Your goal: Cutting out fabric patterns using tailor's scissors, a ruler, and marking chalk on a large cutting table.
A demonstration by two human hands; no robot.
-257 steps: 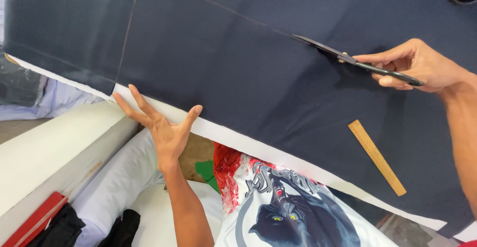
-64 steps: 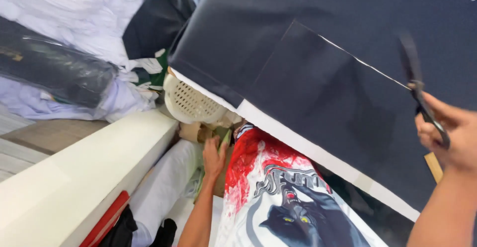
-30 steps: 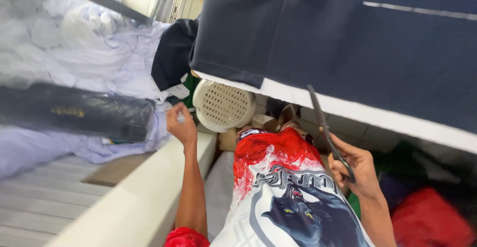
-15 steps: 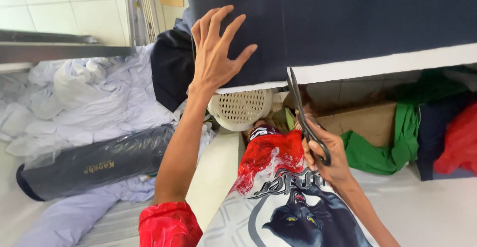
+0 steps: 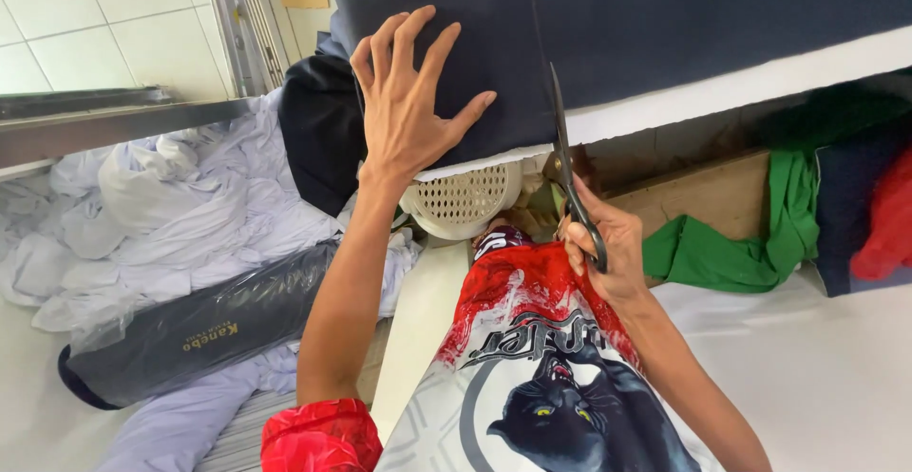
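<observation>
A large sheet of dark navy fabric (image 5: 665,16) with a white selvedge edge lies across the cutting table at the top of the view. My left hand (image 5: 407,102) presses flat on its near corner, fingers spread. Black scissors (image 5: 568,163) are gripped in my right hand (image 5: 603,249), blades pointing up at the fabric's white edge just right of my left hand. The blades look nearly closed against the edge.
A cream perforated plastic basket (image 5: 464,201) sits under the table edge. White cloth is heaped at left (image 5: 161,197) with a dark fabric roll in plastic wrap (image 5: 199,325). Green cloth (image 5: 731,249) and red cloth (image 5: 883,216) lie in a box at right.
My view swung from the middle of the fabric to its corner. My left hand rose and settled flat on the fabric; the scissors came up to the white edge.
</observation>
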